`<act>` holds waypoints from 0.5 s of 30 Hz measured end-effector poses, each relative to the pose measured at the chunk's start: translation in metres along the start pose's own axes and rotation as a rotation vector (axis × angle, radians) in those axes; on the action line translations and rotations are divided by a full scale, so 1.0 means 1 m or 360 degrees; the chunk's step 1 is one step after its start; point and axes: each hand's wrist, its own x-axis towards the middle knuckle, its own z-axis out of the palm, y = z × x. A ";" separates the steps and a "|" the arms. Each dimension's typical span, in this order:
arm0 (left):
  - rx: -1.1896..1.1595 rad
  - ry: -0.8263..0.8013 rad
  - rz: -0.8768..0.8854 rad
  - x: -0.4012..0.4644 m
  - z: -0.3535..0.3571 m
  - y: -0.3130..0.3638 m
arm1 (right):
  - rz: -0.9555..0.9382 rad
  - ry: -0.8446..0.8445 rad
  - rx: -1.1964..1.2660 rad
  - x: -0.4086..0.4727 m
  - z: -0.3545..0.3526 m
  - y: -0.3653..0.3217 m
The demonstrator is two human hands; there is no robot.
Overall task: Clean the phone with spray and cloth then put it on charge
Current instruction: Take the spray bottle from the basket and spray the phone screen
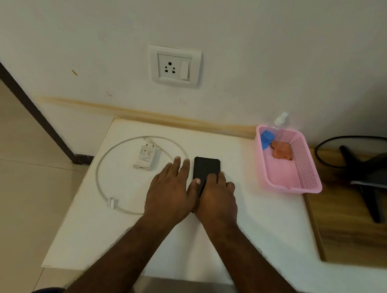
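A black phone (206, 169) lies flat on the white tabletop (263, 220). My right hand (217, 198) rests on its near half, fingers curled over it. Flat on the table just left of the phone lies my left hand (170, 190), its thumb touching the phone's left edge. Further left sit a white charger plug (145, 158) and a looped white cable (103, 174). To the right, a pink basket (300, 176) holds a clear spray bottle (279, 122) with a blue label and an orange cloth (281, 152). A wall socket (174, 67) is above the table.
A dark monitor stand (369, 179) and a black cable (348, 139) occupy the wooden surface at the right. The table's left edge drops to a tiled floor. The wall runs close behind the table.
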 end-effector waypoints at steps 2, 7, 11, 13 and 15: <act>-0.0008 0.0009 0.0010 -0.001 -0.002 0.000 | -0.0001 -0.0013 0.0008 -0.011 0.002 0.001; -0.0002 0.0021 0.0002 -0.002 -0.006 -0.001 | -0.0001 0.0040 0.0104 -0.029 0.007 0.004; -0.0048 -0.0003 0.0008 -0.004 -0.009 -0.001 | -0.0013 0.0071 0.0132 -0.030 0.007 0.005; -0.0079 -0.0018 0.0008 -0.004 -0.009 0.000 | -0.0028 0.0051 0.0128 -0.031 0.006 0.006; -0.0107 -0.0014 0.0016 -0.004 -0.009 0.001 | -0.0010 0.0016 0.0172 -0.030 -0.001 0.009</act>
